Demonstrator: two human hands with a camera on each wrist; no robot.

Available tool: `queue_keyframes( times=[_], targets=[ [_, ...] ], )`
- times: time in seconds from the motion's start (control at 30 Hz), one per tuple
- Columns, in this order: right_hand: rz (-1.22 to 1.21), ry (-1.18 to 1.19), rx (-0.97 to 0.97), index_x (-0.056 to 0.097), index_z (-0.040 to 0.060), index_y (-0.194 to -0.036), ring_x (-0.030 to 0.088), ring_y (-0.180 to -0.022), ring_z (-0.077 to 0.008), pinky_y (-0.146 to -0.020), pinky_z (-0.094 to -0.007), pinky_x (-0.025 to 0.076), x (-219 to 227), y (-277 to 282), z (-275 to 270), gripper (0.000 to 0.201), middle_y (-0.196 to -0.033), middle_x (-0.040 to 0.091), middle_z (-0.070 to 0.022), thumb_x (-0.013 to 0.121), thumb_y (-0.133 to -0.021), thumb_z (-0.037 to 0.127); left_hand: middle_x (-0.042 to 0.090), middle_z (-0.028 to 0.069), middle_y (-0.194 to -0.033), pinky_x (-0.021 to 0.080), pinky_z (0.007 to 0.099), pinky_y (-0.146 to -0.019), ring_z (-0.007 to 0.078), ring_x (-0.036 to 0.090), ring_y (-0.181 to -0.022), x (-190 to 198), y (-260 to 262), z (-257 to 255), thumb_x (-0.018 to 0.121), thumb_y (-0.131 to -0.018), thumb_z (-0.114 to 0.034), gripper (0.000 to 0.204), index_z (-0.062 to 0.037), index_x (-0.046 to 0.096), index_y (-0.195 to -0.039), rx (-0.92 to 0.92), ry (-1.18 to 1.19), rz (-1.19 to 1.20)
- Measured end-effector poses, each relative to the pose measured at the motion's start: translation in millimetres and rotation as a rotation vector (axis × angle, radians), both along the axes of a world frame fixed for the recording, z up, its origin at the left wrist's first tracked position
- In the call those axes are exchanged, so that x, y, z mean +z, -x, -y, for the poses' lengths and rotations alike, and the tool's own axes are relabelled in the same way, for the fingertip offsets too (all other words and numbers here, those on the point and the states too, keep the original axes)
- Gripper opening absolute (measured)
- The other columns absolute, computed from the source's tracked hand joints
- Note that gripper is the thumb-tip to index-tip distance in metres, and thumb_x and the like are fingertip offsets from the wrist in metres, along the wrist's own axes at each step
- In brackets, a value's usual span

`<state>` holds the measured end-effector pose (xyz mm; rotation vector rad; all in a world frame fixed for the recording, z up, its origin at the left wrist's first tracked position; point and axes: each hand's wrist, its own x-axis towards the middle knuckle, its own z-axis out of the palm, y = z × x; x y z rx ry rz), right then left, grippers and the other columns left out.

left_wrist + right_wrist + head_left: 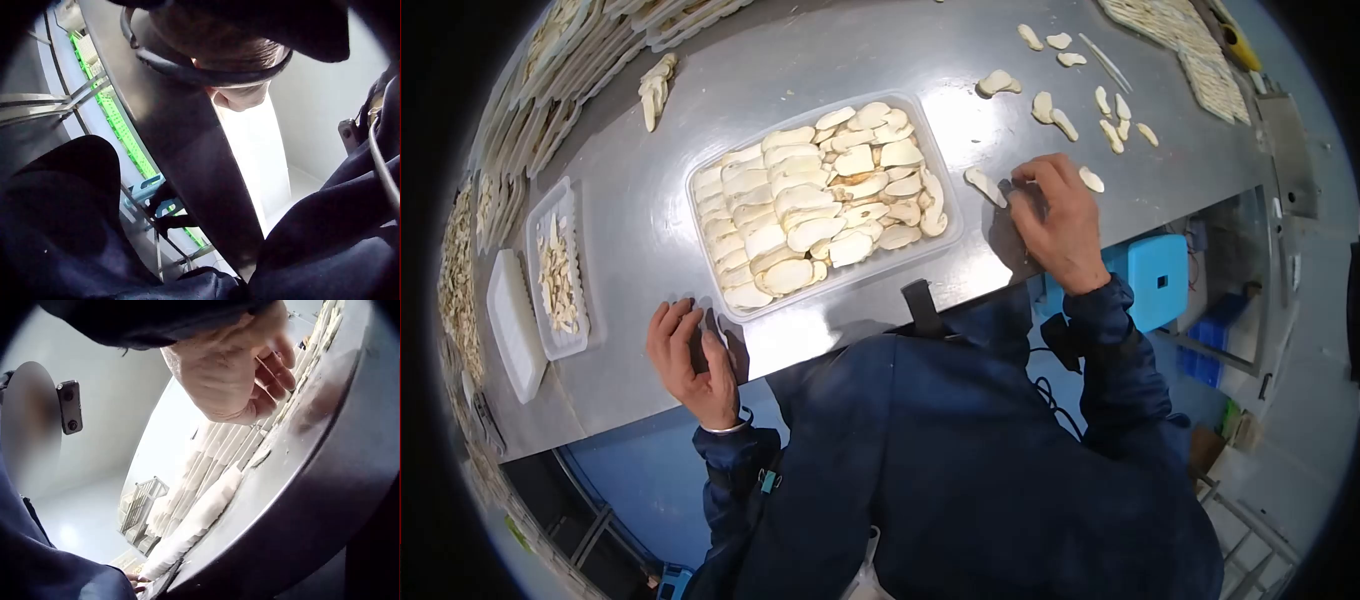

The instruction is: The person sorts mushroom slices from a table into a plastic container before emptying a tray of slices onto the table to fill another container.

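A clear plastic tray [948, 238] on the metal table holds overlapping rows of pale mushroom slices [805, 190]. Right of it, my right hand [1060, 228] hovers low over the table with loosely bent fingers and thumb. Its fingertips are close to a long loose mushroom slice [985, 187], and no slice shows between them. In the right wrist view the same hand [228, 378] has its fingers half curled. My left hand [693, 362] rests at the table's front edge by the tray's near left corner, fingers loosely bent around nothing.
Several loose slices [1041, 106] and a thin white strip [1106, 62] lie at the back right. To the left stand a small tray of scraps [582, 300] and a white tray [512, 322]. Filled trays [560, 75] are stacked at the back left. A slice bundle [656, 90] lies behind.
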<state>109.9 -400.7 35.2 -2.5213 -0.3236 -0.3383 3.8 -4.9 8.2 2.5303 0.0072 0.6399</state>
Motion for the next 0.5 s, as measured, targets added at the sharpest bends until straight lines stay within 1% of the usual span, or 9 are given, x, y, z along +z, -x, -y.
queue_keyframes(
  times=[0.03,0.13,0.23,0.33,0.43,0.5],
  targets=[
    [-0.041,-0.053,0.015,0.063,0.0015,-0.097,0.059,-0.089,-0.0336,-0.077,-0.0425,0.046,0,1,-5,0.020,-0.095,0.060,-0.0145,0.068,-0.078,0.009,0.066,0.0144,-0.120,0.040,0.0469,-0.107,0.0378,0.052,-0.126,0,0,0,0.059,-0.085,-0.002,0.024,-0.0002,0.068,-0.107,0.000,0.000,0.001],
    [-0.026,0.094,0.035,0.061,0.0025,-0.094,0.059,-0.087,-0.0341,-0.075,-0.0425,0.046,-4,2,-16,0.019,-0.092,0.058,-0.0140,0.068,-0.078,0.009,0.067,0.0145,-0.119,0.040,0.0468,-0.106,0.0378,0.053,-0.125,0,0,0,0.060,-0.084,-0.002,0.024,0.0000,0.068,-0.107,0.000,0.002,0.007],
    [-0.001,0.104,0.004,0.059,0.0032,-0.092,0.058,-0.085,-0.0345,-0.074,-0.0431,0.046,-12,0,-18,0.019,-0.089,0.056,-0.0136,0.068,-0.077,0.009,0.066,0.0145,-0.119,0.040,0.0468,-0.106,0.0377,0.053,-0.125,-1,0,-1,0.061,-0.084,-0.002,0.024,0.0001,0.068,-0.107,0.001,0.008,0.003],
    [-0.013,0.060,-0.001,0.059,0.0037,-0.091,0.057,-0.084,-0.0346,-0.074,-0.0434,0.046,-14,-3,-18,0.019,-0.089,0.056,-0.0132,0.069,-0.076,0.009,0.066,0.0143,-0.118,0.041,0.0463,-0.105,0.0376,0.053,-0.124,-1,-1,0,0.061,-0.084,-0.002,0.023,-0.0001,0.069,-0.106,0.005,0.017,0.014],
    [-0.019,0.108,0.022,0.058,0.0030,-0.091,0.057,-0.084,-0.0343,-0.073,-0.0434,0.046,-14,-6,-16,0.020,-0.089,0.056,-0.0134,0.069,-0.075,0.009,0.066,0.0138,-0.117,0.042,0.0456,-0.104,0.0376,0.053,-0.123,0,0,1,0.061,-0.084,-0.001,0.023,-0.0002,0.069,-0.106,0.012,0.026,0.019],
    [-0.075,0.043,0.036,0.058,0.0026,-0.090,0.057,-0.082,-0.0335,-0.072,-0.0422,0.046,-10,-9,-17,0.019,-0.087,0.055,-0.0134,0.068,-0.075,0.009,0.066,0.0137,-0.117,0.043,0.0454,-0.103,0.0377,0.054,-0.123,0,0,1,0.061,-0.083,-0.001,0.023,-0.0001,0.069,-0.105,0.008,0.039,0.023]
  ],
)
